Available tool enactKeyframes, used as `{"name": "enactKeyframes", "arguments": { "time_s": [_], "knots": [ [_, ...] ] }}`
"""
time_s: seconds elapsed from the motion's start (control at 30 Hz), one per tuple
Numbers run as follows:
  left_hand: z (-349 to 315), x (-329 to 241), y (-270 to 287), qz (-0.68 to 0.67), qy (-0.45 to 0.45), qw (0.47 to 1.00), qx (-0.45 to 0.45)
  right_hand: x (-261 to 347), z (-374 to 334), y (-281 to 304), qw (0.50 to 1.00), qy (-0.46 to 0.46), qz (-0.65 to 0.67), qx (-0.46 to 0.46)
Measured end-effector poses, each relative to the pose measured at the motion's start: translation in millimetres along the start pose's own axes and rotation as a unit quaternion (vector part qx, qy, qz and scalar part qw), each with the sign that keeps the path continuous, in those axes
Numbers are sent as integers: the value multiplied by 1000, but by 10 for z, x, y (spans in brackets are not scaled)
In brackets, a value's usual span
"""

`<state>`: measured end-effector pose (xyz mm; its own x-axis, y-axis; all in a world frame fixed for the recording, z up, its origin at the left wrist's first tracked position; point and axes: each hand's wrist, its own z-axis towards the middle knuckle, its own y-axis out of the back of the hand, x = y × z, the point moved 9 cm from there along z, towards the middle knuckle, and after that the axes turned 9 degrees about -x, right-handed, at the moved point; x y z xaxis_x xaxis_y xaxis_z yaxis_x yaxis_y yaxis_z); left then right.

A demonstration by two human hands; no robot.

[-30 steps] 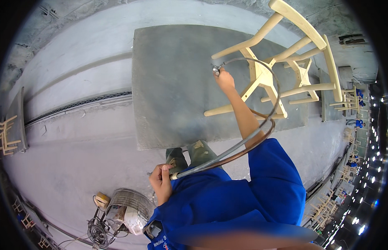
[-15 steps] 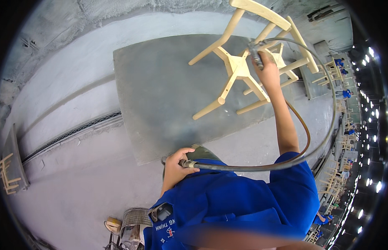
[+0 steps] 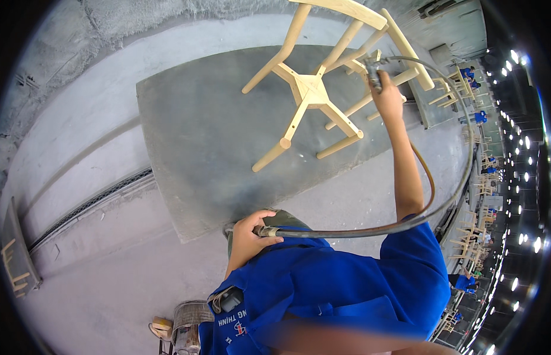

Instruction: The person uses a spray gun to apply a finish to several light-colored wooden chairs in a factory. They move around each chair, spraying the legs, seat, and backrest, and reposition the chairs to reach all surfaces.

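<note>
Where the left hand closes: gripping one thick grey hose beside the near edge of one flat dark-grey board; loosening could drop it.
Chairs: at least two; one pale wooden X-braced chair on the board, one pale wooden second chair, half-hidden, toward its right.
Gun: one silvery metal spray tool above the board's right part; a wide swing could knock the second chair.
Right hand: wrapped around that tool.
Hoses: two; the grey plus one thin brown hose, looping right of the board; slack could snag chair legs.
</note>
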<state>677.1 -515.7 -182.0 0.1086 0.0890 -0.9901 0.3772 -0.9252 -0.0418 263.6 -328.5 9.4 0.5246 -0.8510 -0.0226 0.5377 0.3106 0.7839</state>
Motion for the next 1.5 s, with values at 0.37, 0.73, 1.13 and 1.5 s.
{"name": "enactKeyframes", "arguments": {
  "time_s": [0.37,0.73,1.13,1.5],
  "knots": [
    [242,111,-613,46,77,996,6,-671,-1301,-1007,962,-154,195,110],
    [1032,5,-1935,280,101,926,232,-704,-4632,-2227,321,-808,488,74],
    [1053,697,-2176,421,248,837,247,-1017,-3740,-4085,164,-676,687,-208],
    [1255,507,-2473,345,158,902,208,-1062,-4248,-4105,318,-799,505,-75]
  ]
}}
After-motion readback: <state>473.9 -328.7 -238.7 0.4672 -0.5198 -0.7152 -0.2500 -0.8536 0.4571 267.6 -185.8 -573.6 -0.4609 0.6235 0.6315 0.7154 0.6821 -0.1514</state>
